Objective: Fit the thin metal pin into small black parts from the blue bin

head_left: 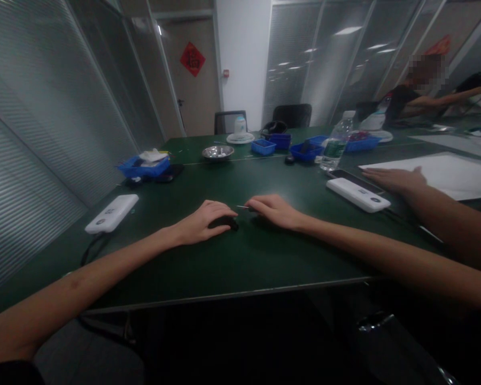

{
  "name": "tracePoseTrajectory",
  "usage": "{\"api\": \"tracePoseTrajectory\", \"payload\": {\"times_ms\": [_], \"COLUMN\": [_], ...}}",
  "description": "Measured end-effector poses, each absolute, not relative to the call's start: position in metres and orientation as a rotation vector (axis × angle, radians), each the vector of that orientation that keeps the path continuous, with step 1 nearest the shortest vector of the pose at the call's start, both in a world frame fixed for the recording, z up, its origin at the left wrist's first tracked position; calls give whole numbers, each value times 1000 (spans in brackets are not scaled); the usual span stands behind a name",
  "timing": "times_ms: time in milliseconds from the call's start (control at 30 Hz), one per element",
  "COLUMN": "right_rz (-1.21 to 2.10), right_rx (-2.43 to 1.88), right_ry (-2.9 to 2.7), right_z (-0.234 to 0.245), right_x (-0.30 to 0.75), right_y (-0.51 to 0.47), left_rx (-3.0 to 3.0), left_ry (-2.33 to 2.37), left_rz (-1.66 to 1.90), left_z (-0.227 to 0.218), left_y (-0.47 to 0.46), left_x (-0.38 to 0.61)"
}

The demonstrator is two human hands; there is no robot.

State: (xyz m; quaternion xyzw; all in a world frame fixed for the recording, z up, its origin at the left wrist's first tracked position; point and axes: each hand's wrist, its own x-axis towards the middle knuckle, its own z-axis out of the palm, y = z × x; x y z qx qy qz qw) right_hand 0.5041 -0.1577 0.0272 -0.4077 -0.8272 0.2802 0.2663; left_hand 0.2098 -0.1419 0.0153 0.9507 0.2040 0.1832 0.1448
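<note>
My left hand rests on the dark green table with its fingers curled over a small black object, too dark to name. My right hand lies close beside it, fingers pinched on a thin metal-tipped tool whose point aims left toward the left hand's fingertips. Both hands sit near the middle of the table, a little back from its front edge.
A white power bank with a cable lies at left, another at right. Another person's hand lies flat beside it. Blue trays, a metal bowl, a water bottle and white sheets stand farther back.
</note>
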Motion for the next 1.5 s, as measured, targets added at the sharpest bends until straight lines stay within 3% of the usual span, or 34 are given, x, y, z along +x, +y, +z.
{"api": "tracePoseTrajectory", "payload": {"times_ms": [1500], "right_rz": [727], "right_rx": [-1089], "right_ry": [-2294], "right_z": [30], "right_x": [503], "right_y": [-160], "left_rx": [2676], "left_ry": [663], "left_rz": [554], "left_z": [16], "left_y": [-141], "left_x": [209]}}
